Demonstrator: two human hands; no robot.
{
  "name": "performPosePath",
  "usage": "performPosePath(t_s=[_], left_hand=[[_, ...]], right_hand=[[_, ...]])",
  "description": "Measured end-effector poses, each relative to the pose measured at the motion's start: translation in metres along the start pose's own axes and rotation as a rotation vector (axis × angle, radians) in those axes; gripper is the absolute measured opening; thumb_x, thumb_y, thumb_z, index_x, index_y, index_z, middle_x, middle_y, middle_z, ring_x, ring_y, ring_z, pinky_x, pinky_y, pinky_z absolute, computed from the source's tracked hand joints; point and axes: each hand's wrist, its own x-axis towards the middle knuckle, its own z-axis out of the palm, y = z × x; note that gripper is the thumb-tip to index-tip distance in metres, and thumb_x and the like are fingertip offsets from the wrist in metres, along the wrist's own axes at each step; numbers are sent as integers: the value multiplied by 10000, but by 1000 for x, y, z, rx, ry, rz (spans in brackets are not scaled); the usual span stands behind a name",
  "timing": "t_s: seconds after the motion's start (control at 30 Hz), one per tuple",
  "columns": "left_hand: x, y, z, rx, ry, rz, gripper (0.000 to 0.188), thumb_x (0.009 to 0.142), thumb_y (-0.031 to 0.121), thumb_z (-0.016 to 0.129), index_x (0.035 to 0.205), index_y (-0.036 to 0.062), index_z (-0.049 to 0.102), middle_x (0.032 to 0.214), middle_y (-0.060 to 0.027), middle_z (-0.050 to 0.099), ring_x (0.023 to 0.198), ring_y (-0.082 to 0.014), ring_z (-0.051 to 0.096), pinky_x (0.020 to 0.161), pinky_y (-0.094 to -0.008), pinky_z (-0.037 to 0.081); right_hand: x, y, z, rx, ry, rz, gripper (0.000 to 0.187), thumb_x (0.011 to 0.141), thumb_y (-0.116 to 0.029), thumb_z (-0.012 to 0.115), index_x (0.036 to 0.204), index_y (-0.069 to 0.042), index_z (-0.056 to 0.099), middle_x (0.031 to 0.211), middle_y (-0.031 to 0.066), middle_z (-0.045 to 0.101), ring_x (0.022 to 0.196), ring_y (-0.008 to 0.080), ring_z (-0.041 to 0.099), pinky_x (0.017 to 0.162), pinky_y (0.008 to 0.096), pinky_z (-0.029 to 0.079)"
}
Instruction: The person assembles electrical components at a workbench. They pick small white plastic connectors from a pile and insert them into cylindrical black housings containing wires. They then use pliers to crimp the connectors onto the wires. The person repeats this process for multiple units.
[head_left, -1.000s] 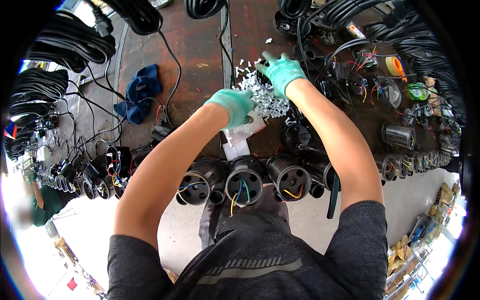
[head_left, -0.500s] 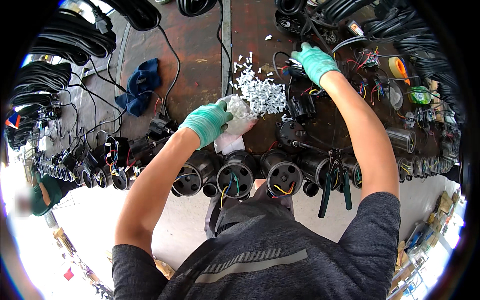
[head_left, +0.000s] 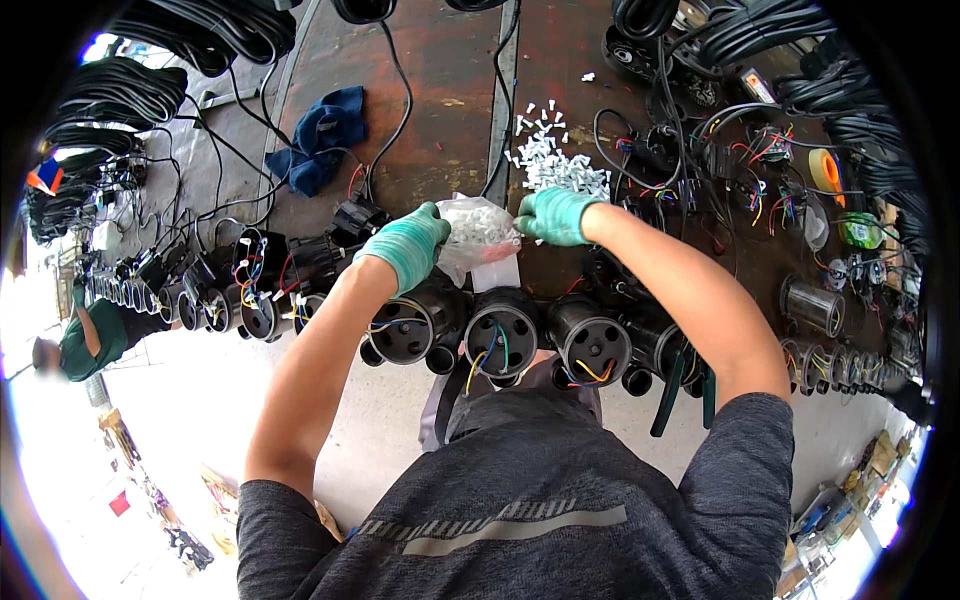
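Observation:
A clear plastic bag [head_left: 478, 222] of small white caps, likely wire connectors, rests near the table's front edge. My left hand [head_left: 405, 248], in a green glove, is closed on the bag's left side. At its right edge my gloved right hand [head_left: 558, 217] has its fingers pinched together on the plastic. A loose pile of the white caps [head_left: 560, 168] lies just beyond my right hand, partly hidden by it. Below the bag is a white paper piece [head_left: 497, 274]. Black cylindrical housings [head_left: 503, 335] with coloured wires line the front edge, nearest my forearms.
Coiled black cables [head_left: 215, 30] hang over the far left, with more at the right. A dark blue cloth [head_left: 320, 140] lies left of the bag. Wired parts, orange tape [head_left: 827, 177] and green-handled pliers [head_left: 670, 395] are to the right. Another person [head_left: 95, 335] stands at far left.
My right hand has come back from the wired parts at the far right to the bag's right edge. My left hand has stayed on the bag. The view has shifted slightly.

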Motion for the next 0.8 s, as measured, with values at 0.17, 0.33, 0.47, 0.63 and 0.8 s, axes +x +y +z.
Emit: performPosePath(t_s=[0.17,0.33,0.47,0.63,0.8], left_hand=[[-12,-13,0,53,104,166,244,916,-34,680,1143,43,637,1154,-171,677,985,-357,629,901,-383,531],[-34,-2,-23,122,289,256,254,862,-52,717,1099,25,671,1189,-181,622,1052,-414,632,951,-406,543],[-34,-1,-30,67,251,185,307,898,-3,716,1203,18,689,1294,-205,611,1161,-441,634,1021,-442,535],[-58,5,-31,58,335,148,354,939,81,743,1287,32,698,1441,-175,620,1237,-431,641,1061,-467,536],[-88,3,-9,-85,559,278,353,917,62,768,1261,24,699,1355,-186,669,1216,-424,645,1039,-466,540]], right_hand=[[18,-9,12,77,188,-72,323,1024,-326,585,1109,-63,752,1059,227,763,1016,444,719,914,531,556],[-9,-59,-34,150,417,-137,278,1063,-288,576,1106,-40,694,973,242,732,933,457,702,840,516,548],[-3,-47,-44,302,410,-249,388,1081,-396,562,1163,-42,698,1052,255,738,1045,473,696,907,550,547],[-72,16,-39,-488,109,-5,407,1050,-477,603,1303,-184,728,1289,137,720,1264,367,659,1114,552,480],[-124,21,-7,-772,-149,-44,422,975,-564,670,1275,-285,773,1273,62,725,1333,299,609,1219,735,272]])
